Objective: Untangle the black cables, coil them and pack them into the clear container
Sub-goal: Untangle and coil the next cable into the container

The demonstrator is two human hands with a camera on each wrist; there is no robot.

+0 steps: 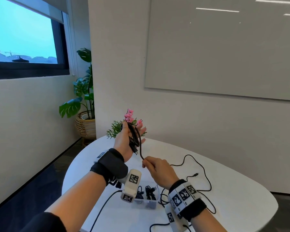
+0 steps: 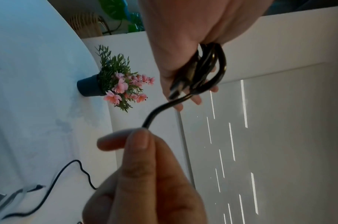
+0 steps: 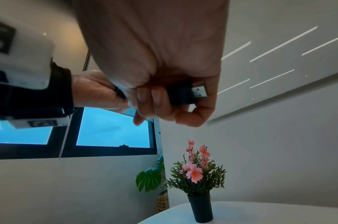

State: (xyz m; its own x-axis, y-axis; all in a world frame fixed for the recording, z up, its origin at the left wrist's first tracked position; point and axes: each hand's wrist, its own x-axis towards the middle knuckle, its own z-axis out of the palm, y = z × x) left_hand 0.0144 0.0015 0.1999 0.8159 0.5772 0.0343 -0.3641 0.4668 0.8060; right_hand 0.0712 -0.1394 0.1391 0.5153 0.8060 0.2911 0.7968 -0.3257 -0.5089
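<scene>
My left hand (image 1: 124, 143) is raised above the table with a black cable coil (image 1: 134, 136) wound round the palm. The thumb clamps the coil (image 2: 208, 71) and the fingers stay straight. A short tail runs from the coil down to my right hand (image 1: 156, 167), which pinches it close to its end. In the right wrist view the curled fingers hold the cable's USB plug (image 3: 199, 91). The clear container (image 1: 151, 205) sits on the table below my wrists, with coiled black cables inside.
A loose black cable (image 1: 206, 174) snakes over the white table (image 1: 233, 206) to the right, and another (image 1: 104, 203) trails off the near left. A small potted pink flower (image 1: 129, 122) stands at the table's far edge behind my left hand.
</scene>
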